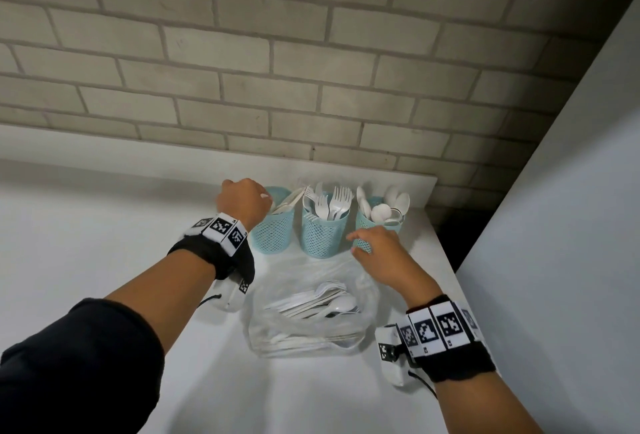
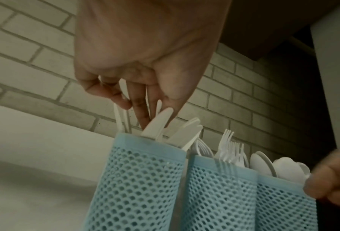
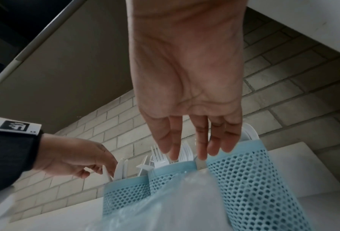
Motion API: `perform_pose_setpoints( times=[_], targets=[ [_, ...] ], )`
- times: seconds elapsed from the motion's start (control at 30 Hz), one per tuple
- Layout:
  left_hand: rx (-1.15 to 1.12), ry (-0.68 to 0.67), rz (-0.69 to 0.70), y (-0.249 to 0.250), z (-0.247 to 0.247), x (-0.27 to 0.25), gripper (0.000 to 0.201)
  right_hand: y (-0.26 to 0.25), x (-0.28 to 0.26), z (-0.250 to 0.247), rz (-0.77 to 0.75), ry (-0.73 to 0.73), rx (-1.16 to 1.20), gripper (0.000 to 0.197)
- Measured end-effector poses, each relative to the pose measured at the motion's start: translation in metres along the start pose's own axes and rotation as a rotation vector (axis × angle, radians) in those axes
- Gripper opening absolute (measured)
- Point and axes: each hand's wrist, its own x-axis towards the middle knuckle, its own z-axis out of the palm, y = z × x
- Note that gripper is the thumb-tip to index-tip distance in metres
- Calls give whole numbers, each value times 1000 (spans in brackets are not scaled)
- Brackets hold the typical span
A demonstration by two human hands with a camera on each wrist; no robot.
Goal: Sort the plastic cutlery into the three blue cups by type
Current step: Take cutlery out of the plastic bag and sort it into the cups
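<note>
Three blue mesh cups stand in a row at the back of the white counter. The left cup (image 1: pixel 273 237) holds knives (image 2: pixel 159 123), the middle cup (image 1: pixel 322 241) forks (image 1: pixel 334 203), and the right cup (image 1: pixel 367 222) spoons (image 1: pixel 384 210). My left hand (image 2: pixel 145 115) reaches down into the top of the left cup, its fingers round a few white knives. My right hand (image 3: pixel 195 150) hovers with straight fingers, holding nothing, just in front of the right cup. A clear plastic bag (image 1: pixel 311 309) with several loose cutlery pieces lies in front of the cups.
A brick wall (image 1: pixel 311 87) rises directly behind the cups. The counter (image 1: pixel 104 225) stretches bare to the left, and its right edge lies close to the right cup. A grey panel (image 1: pixel 554 225) stands at the right.
</note>
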Motion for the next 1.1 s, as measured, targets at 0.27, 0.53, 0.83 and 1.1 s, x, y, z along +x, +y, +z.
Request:
perform_pose_setpoints(
  times=[0.27,0.53,0.83,1.1],
  targets=[
    [-36,237,290,33,-20,-41,36,-2,-13,11,56,-172,51,15],
    [172,-563,543,43,37,-102,26,-12,-33,5,57,-164,136,33],
    [314,-556,455,40,64,-123,30,-12,-43,12,97,-279,70,37],
    [420,-632,468,39,58,-119,36,-10,-43,12,98,-230,16,43]
  ],
)
